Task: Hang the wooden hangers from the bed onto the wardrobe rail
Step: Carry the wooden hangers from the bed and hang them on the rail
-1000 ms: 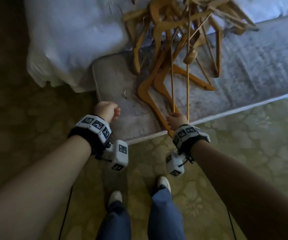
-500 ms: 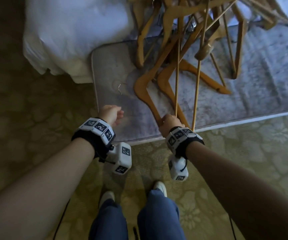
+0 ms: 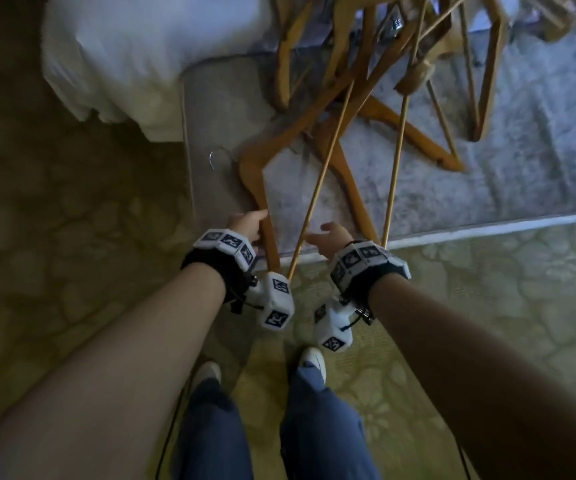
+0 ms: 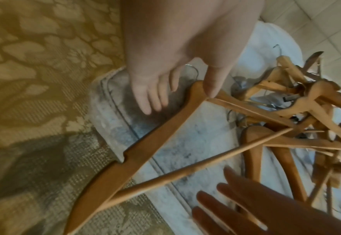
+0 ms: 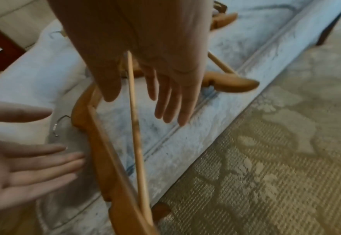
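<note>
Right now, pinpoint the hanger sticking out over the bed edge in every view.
Head: hanger just left of centre, slanting downward.
Left wrist: hanger diagonal, centre to bottom left.
Right wrist: hanger left of centre, curving to the bottom edge.
Shared landmark: its metal hook on the grey bedcover.

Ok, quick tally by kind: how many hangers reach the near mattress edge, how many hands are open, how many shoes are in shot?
Hangers at the near mattress edge: 2, left hanger and right hanger
Open hands: 2, left hand and right hand
Shoes: 2, left shoe and right shoe
Total: 6
The pile behind is too tangled to count.
</note>
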Motion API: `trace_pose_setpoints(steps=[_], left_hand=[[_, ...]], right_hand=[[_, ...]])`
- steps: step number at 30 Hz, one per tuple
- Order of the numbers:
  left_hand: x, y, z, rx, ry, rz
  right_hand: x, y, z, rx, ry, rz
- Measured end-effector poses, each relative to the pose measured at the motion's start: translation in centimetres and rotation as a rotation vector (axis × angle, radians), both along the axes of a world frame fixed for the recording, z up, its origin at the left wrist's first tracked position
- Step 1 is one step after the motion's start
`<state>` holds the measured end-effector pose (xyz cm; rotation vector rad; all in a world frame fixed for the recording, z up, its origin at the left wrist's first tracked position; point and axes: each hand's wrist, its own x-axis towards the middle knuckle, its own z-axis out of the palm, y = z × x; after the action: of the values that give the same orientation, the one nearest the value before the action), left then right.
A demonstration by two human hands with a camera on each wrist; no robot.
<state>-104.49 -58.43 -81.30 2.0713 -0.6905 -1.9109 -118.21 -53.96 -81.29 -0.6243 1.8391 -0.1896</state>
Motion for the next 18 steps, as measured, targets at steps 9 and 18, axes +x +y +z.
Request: trace_pose_setpoints(steps=[9, 18], left_hand=[[1.3, -0.9, -0.6, 0.051, 0.091, 0.011], [6.0, -0.3, 15.2, -0.038, 0.364, 0.499]], right_hand=[[2.0, -1.3, 1.3, -0.203, -0.235, -0.139], [5.3, -4.6, 18.4, -0.360, -0.265, 0.446]])
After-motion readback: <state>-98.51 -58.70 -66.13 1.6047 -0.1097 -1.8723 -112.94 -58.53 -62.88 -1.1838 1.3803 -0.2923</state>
